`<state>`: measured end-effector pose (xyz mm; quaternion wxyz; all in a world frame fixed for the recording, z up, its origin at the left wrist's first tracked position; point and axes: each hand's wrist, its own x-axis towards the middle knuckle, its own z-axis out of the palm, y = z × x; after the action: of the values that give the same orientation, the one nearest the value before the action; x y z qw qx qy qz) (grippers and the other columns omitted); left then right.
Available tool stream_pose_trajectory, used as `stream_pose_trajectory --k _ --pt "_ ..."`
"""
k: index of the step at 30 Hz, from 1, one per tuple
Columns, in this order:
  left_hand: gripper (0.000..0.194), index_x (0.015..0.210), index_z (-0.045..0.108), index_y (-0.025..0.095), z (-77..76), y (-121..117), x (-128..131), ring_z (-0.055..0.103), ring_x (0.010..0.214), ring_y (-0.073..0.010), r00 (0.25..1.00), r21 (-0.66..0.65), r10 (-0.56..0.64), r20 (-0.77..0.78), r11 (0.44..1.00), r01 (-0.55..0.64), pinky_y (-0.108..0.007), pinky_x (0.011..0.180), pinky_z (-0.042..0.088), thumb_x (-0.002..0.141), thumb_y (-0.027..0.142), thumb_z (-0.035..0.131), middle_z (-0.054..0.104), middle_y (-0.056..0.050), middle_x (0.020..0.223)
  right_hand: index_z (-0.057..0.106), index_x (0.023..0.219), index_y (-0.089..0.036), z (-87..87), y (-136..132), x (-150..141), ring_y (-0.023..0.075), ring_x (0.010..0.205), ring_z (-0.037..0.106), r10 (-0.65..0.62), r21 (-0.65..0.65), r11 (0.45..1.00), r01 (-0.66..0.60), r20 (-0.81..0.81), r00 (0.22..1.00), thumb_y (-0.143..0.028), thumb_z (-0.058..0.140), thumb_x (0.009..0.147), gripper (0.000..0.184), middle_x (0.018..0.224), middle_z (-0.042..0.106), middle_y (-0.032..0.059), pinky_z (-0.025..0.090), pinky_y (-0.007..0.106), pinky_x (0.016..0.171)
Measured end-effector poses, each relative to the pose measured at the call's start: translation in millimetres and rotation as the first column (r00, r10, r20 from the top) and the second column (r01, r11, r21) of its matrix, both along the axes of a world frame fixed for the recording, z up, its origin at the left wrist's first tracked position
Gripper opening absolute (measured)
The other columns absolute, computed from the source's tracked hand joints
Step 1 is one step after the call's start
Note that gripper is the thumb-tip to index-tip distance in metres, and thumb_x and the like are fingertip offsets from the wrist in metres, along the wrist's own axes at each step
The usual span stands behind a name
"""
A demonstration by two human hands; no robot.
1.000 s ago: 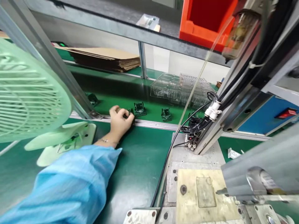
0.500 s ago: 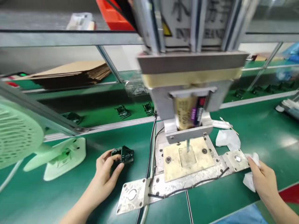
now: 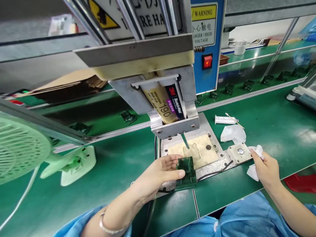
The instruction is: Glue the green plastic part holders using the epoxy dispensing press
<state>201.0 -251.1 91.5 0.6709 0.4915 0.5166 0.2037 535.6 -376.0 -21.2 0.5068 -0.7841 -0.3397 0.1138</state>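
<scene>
My left hand (image 3: 168,171) grips a dark green plastic housing (image 3: 187,176) between thumb and fingers, tilted in front of the press fixture. Behind it lies the cream fixture plate (image 3: 207,154) with a shallow square recess. A thin dispensing nozzle (image 3: 185,141) points down over that recess, below a glue cartridge (image 3: 163,103) clamped in the machine's holder. My right hand (image 3: 266,168) pinches a crumpled white tissue (image 3: 256,151) by the right end of the metal base, near its round button (image 3: 240,151).
Another white tissue (image 3: 233,134) and a white syringe-like tube (image 3: 225,119) with a swab lie right of the machine. A green fan (image 3: 22,148) stands at left. Several dark housings sit along the back channel. A blue control box (image 3: 207,79) shows a lit red switch.
My left hand has carried the green housing from the left of the fixture to its front edge. My right hand still holds the tissue by the button. The camera view has shifted.
</scene>
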Motion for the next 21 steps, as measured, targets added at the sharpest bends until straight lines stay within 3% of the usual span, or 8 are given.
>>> stream_pose_trajectory --k 6,15,18,21 --pt "0.056 0.098 0.072 0.021 -13.8 17 28 0.071 0.096 -0.0299 0.997 0.202 -0.054 0.048 0.978 0.043 -0.042 0.089 0.059 0.051 0.039 0.097 0.073 -0.012 0.102 0.074 0.073 -0.016 4.1 1 -3 0.0212 0.057 0.058 0.005 0.003 1.000 -0.005 -0.024 1.000 -0.061 0.059 0.078 0.048 0.057 0.062 0.0030 0.041 0.030 0.054" --pt "0.060 0.105 0.059 0.022 -24.9 25 33 0.067 0.105 -0.0305 0.997 0.458 -0.068 -0.045 0.885 0.081 -0.050 0.103 0.051 0.059 0.041 0.092 0.068 -0.008 0.108 0.076 0.073 -0.016 5.6 3 -3 0.0219 0.059 0.059 0.003 0.000 1.000 -0.003 -0.029 1.000 -0.065 0.059 0.077 0.051 0.059 0.063 0.0036 0.042 0.030 0.054" --pt "0.077 0.118 0.061 0.023 -25.1 21 24 0.057 0.126 -0.0397 0.988 0.534 -0.036 -0.148 0.838 0.110 -0.059 0.113 0.041 0.052 0.043 0.096 0.063 -0.013 0.126 0.072 0.068 -0.017 6.2 1 -3 0.0204 0.055 0.054 -0.006 -0.006 1.000 0.006 -0.046 0.999 -0.069 0.060 0.076 0.055 0.054 0.059 0.0026 0.040 0.029 0.051" --pt "0.095 0.137 0.055 0.027 -23.0 13 -4 0.042 0.142 -0.0430 0.960 0.651 0.126 -0.248 0.756 0.069 -0.061 0.120 0.030 0.054 0.053 0.092 0.046 -0.015 0.152 0.059 0.054 -0.020 8.0 0 -2 0.0167 0.050 0.045 -0.012 -0.045 0.999 0.009 -0.075 0.997 -0.072 0.061 0.073 0.056 0.047 0.048 0.0004 0.036 0.028 0.045"
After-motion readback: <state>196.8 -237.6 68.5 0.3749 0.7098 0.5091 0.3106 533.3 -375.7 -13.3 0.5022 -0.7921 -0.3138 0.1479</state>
